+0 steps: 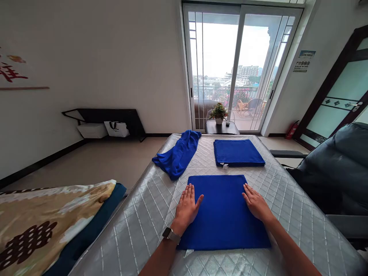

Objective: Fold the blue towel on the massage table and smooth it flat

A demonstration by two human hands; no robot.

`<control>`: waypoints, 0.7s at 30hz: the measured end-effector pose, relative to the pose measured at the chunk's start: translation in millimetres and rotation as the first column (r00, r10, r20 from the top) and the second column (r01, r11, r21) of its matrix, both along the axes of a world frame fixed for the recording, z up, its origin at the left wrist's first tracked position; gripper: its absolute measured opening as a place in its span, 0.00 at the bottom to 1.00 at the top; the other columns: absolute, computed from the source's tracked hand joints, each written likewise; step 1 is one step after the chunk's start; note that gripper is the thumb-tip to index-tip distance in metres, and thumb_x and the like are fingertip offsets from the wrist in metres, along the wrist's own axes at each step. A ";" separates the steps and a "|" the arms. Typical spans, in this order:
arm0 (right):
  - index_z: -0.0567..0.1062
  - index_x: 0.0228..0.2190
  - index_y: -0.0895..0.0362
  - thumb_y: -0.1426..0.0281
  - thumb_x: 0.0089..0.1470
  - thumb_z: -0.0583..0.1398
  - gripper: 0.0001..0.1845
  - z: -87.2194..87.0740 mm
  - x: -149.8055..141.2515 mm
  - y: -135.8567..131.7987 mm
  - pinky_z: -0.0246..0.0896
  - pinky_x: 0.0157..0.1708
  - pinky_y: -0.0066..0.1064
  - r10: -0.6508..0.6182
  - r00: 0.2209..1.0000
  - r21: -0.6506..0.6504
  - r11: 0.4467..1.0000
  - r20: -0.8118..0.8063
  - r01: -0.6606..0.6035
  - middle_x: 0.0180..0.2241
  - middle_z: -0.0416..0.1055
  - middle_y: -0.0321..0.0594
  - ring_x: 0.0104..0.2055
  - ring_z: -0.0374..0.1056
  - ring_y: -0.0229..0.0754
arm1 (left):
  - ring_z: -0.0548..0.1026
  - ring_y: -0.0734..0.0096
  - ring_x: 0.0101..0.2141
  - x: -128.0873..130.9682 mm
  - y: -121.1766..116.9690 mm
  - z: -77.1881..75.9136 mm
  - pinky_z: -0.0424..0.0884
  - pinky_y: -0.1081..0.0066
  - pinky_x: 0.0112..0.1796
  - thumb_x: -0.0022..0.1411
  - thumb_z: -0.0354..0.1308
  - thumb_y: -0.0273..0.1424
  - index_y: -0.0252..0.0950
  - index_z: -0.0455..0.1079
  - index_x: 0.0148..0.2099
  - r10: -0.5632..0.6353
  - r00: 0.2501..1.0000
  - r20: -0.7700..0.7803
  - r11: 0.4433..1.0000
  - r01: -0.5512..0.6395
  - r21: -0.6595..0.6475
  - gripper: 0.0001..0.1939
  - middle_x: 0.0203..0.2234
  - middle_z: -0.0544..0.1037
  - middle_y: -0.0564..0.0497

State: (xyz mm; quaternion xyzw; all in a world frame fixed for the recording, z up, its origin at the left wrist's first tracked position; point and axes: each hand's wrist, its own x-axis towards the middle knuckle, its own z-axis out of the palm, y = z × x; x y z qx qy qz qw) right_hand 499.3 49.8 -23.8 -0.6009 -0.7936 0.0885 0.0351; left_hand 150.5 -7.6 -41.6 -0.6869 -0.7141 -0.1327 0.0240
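A folded blue towel [222, 211] lies flat on the silver quilted bed surface [287, 214] right in front of me. My left hand [186, 207] rests flat on the towel's left edge, fingers stretched out, with a watch on the wrist. My right hand [255, 205] lies flat on its right edge, fingers together and extended. Farther back sits a second neatly folded blue towel [238, 152]. An unfolded, crumpled blue towel [178, 154] lies at the back left.
A patterned blanket [43, 218] covers a bed at the left. A dark grey padded chair [336, 168] stands at the right. Beyond the bed are a small dark table with a potted plant [219, 112] and glass balcony doors [238, 69].
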 end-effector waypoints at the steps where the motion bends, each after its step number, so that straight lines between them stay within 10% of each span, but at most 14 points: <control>1: 0.54 0.71 0.64 0.58 0.70 0.39 0.36 2.5 0.8 3.1 0.40 0.71 0.40 0.007 1.000 -0.015 1.000 0.002 -0.007 0.73 0.45 0.45 0.74 0.44 0.45 | 0.54 0.53 0.71 0.3 0.1 -0.3 0.55 0.53 0.68 0.72 0.33 0.56 0.22 0.51 0.73 0.001 1.000 0.002 1.000 -0.001 0.003 0.45 0.71 0.54 0.33; 8: 0.49 0.72 0.63 0.57 0.70 0.40 0.37 19.5 -15.5 34.9 0.38 0.71 0.45 -0.032 0.996 -0.046 0.998 0.085 0.036 0.74 0.40 0.43 0.75 0.38 0.49 | 0.54 0.53 0.71 -0.2 1.6 -3.4 0.56 0.53 0.68 0.72 0.33 0.56 0.24 0.52 0.73 0.001 1.000 0.023 1.000 -0.001 0.015 0.45 0.71 0.54 0.34; 21: 0.45 0.73 0.59 0.58 0.70 0.39 0.36 -1.7 -23.9 47.8 0.29 0.72 0.43 -0.132 0.990 0.075 0.989 0.046 0.128 0.75 0.36 0.36 0.76 0.32 0.45 | 0.54 0.53 0.71 -7.9 3.3 -7.7 0.56 0.50 0.68 0.73 0.36 0.55 0.27 0.50 0.74 -0.009 1.000 -0.003 1.000 0.009 0.010 0.42 0.71 0.54 0.35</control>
